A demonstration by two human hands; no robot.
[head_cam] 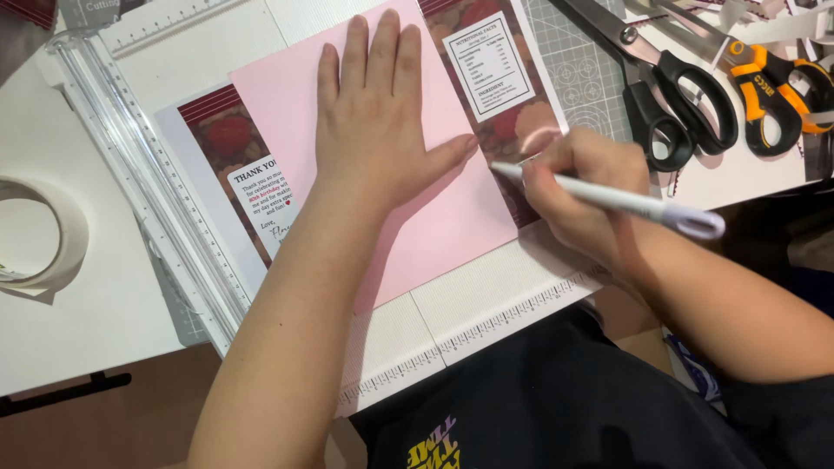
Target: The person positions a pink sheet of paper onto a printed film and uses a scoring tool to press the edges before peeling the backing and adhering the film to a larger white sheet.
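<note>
On the white scoring board (486, 304), seen from the head camera, I have the left hand (378, 130) pressed flat with fingers spread on a pink sheet of paper (434, 226). That pink sheet lies tilted over a printed wrapper sheet (239, 165), dark red with white text panels, which shows on both sides of it. I have the right hand (582, 187) closed in a pinch around a white pen-shaped tool (608, 200); its tip meets the right edge of the pink sheet, just beside the left thumb. A clear ruler rail (139, 165) runs along the board's left side. Black scissors (669, 87) and orange-handled scissors (773, 87) lie on a cutting mat (573, 69) at upper right. A tape roll (43, 234) sits far left.
</note>
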